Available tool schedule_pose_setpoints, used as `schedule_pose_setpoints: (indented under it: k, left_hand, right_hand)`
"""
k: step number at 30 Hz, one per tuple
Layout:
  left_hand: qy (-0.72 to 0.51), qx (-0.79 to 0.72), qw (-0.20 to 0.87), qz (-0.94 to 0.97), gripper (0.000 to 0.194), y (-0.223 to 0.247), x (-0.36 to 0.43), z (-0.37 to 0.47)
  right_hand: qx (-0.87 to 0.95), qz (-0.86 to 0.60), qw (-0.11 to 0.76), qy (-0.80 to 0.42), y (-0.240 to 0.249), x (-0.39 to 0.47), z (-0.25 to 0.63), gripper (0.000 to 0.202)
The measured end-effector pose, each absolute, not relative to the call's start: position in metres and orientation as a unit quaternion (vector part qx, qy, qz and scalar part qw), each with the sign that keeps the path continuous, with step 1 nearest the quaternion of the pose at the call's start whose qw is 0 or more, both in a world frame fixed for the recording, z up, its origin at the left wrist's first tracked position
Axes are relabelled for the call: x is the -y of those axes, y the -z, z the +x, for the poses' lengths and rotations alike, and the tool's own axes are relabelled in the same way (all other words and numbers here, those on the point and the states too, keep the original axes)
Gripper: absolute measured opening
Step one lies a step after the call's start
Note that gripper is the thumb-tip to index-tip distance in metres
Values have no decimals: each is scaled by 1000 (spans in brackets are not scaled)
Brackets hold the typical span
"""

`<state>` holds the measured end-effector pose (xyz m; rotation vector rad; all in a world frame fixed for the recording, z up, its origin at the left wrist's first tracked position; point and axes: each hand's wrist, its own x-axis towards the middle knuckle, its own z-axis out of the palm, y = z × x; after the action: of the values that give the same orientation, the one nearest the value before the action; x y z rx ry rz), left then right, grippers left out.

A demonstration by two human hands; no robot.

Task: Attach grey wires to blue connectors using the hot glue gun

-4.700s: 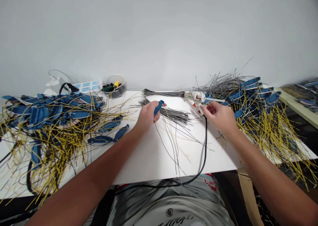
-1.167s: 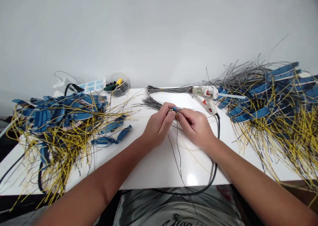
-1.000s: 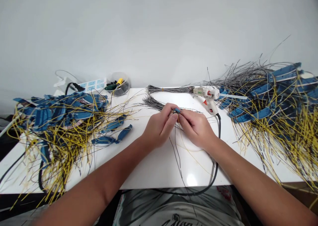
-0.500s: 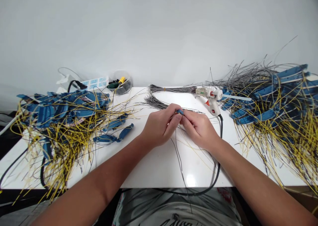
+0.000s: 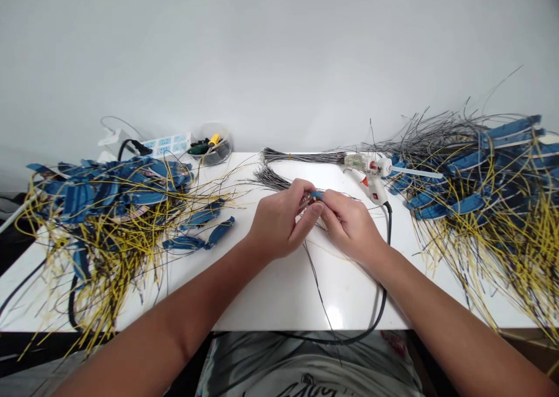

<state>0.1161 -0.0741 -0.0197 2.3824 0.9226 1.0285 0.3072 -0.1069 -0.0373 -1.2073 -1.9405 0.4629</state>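
Note:
Pinched between the fingertips of both hands is a small blue fabric piece (image 5: 316, 195); only its top edge shows. My left hand (image 5: 282, 219) is closed on its left side, thumb and forefinger together. From the right, my right hand (image 5: 354, 222) is closed against it, thumb and forefinger touching the piece. Thin dark wires (image 5: 317, 285) hang from beneath the hands toward the table's front edge. Just behind the left hand lies a loose bundle of dark wires (image 5: 271, 180). The fingers hide most of the held piece.
At left a pile of blue fabric pieces with yellow and dark wires (image 5: 117, 193) covers the table (image 5: 262, 304); a similar pile (image 5: 471, 205) lies at right. A glue gun (image 5: 374, 178) with its cord, a tied wire bundle (image 5: 301, 157), a clear bowl (image 5: 225, 152) and a power strip (image 5: 168, 145) stand behind.
Both hands stay together in nearly the same spot. The blue piece has turned slightly between the fingers, and the hanging wires have shifted a little.

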Motion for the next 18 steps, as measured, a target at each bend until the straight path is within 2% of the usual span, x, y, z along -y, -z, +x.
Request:
schedule_pose_setpoints:
  k: [9,18]
  left_hand:
    - [-367,-319,194,852,22,21,72,115]
    - [-364,-325,218,845,19,21,73,114]
  right_hand:
    - [756,-476,395,-215,37,109,304,26]
    - [763,-469,402,-190,37,108,304,30]
